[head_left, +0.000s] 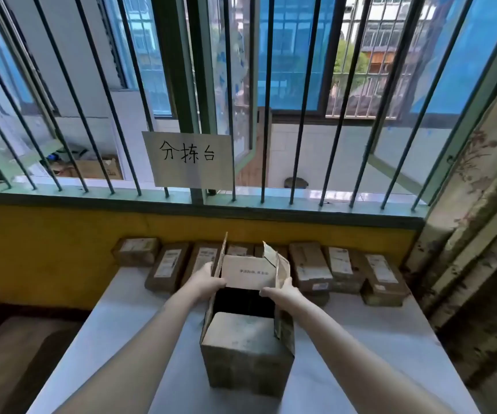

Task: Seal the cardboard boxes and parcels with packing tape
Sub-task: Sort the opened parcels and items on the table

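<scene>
**boxguy:** what's on the white table [116, 324]?

**tapefan:** One open cardboard box [247, 363] standing mid-table. A row of labelled parcels [310, 264] lies behind it, along the far edge.

**boxguy:** and the hands?

**tapefan:** Both on the far flap [247, 274] — the left hand [205, 282] grips its left corner and the right hand [283, 291] pinches its right corner, fingers curled onto the cardboard.

An open cardboard box [247, 363] stands mid-counter [122, 324]. The left hand [208, 282] and the right hand [280, 291] each grip its far flap [247, 271] at a corner. Parcels [313, 264] line the counter's far edge.
</scene>
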Available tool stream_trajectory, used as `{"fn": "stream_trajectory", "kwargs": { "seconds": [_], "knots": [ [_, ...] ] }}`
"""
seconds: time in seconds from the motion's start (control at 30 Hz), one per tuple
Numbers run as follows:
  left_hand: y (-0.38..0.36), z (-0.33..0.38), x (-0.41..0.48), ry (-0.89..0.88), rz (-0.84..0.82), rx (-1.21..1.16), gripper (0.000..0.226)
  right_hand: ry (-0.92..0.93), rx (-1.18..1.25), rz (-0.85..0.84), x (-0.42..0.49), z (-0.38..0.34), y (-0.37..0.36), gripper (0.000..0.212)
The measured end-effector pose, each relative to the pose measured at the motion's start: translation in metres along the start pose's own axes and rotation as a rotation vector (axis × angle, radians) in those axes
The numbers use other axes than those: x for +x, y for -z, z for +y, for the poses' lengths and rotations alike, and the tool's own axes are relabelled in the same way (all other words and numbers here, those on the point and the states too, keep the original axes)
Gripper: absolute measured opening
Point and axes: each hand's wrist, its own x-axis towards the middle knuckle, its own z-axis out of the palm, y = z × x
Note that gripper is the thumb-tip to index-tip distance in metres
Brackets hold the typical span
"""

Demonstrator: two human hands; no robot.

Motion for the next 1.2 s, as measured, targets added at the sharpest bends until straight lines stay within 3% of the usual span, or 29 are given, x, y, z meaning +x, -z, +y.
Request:
{"fn": "stream_trajectory", "kwargs": {
  "seconds": [0.13, 0.3, 0.4, 0.57, 0.67, 0.77, 1.2],
  "knots": [
    [-0.009, -0.007, -0.003, 0.071, -0.023, -0.234, 0.060, 0.018, 0.115, 0.037, -0.005, 0.003, -0.007, 0.095],
    [-0.018, -0.007, -0.006, 0.087, 0.014, -0.454, 0.053, 0.040, 0.201, 0.095, -0.011, 0.005, -0.014, 0.091],
    [-0.021, -0.005, -0.009, 0.050, 0.011, -0.493, 0.044, 0.097, 0.271, 0.130, -0.015, 0.005, -0.016, 0.083],
    [-0.019, -0.005, -0.014, -0.002, -0.020, -0.536, 0.047, 0.154, 0.448, 0.103, -0.012, 0.022, -0.003, 0.088],
    [-0.019, -0.008, -0.016, -0.005, -0.046, -0.538, 0.052, 0.186, 0.514, 0.089, -0.033, 0.027, 0.005, 0.067],
    [-0.020, -0.002, -0.026, -0.015, -0.080, -0.557, 0.049, 0.214, 0.596, 0.068, -0.052, 0.035, 0.013, 0.061],
    [-0.093, 0.052, -0.061, -0.078, -0.336, -0.559, 0.055, 0.133, 0.713, 0.216, -0.120, 0.094, 0.085, 0.045]
  ]
}}
